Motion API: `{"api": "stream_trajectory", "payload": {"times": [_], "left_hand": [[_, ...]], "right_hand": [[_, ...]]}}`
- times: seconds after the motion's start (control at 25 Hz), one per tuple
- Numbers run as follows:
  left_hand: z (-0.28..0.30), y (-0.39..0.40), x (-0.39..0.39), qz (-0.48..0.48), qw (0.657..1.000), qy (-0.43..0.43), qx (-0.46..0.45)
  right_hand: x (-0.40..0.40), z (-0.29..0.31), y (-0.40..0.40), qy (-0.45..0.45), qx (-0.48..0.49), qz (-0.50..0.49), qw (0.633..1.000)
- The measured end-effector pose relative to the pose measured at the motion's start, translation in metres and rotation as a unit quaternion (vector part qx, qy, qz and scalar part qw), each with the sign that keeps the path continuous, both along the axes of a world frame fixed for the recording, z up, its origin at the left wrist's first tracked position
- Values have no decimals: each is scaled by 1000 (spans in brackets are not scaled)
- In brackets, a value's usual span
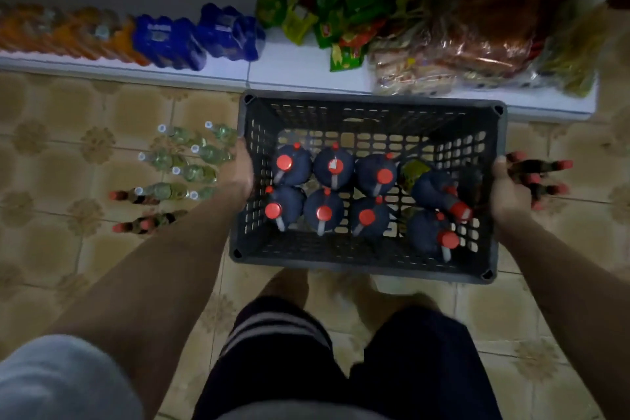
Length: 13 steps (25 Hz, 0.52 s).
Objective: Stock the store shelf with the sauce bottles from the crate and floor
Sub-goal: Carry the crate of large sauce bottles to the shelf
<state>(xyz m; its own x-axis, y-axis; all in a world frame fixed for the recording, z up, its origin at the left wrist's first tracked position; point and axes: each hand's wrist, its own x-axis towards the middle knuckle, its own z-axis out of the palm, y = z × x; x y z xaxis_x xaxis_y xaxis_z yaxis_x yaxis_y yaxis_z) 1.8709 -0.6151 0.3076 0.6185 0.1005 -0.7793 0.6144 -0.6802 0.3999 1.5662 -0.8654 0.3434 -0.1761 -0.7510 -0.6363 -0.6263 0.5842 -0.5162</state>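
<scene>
A dark grey slatted crate (368, 268) sits in front of the low white shelf (293, 73). Inside stand several dark sauce bottles with red caps (329, 169); two at the right lean over. My left hand (240, 169) grips the crate's left wall. My right hand (509, 193) grips its right wall. On the floor to the left stand several pale clear bottles with white caps (191, 160) and a few dark red-capped bottles (143, 211). More dark red-capped bottles (542, 177) stand on the floor just right of my right hand.
On the shelf lie orange packs (64, 34), blue packs (194, 37), green snack bags (327, 17) and bagged goods in clear plastic (477, 41). The floor is patterned beige tile (68, 269). My legs in dark shorts (341, 358) stand just behind the crate.
</scene>
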Motion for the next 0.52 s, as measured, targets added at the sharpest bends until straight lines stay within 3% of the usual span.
{"api": "stream_trajectory", "payload": {"times": [0.2,0.32,0.52], "left_hand": [[-134,-28,60,10,996,50,-69],[-207,-42,91,-30,998,39,-46],[-276,-60,122,-73,995,49,-50]], "right_hand": [[43,-147,-20,-5,33,-26,999],[63,-220,-33,6,39,-31,999],[94,-288,-54,29,83,-1,996]]}}
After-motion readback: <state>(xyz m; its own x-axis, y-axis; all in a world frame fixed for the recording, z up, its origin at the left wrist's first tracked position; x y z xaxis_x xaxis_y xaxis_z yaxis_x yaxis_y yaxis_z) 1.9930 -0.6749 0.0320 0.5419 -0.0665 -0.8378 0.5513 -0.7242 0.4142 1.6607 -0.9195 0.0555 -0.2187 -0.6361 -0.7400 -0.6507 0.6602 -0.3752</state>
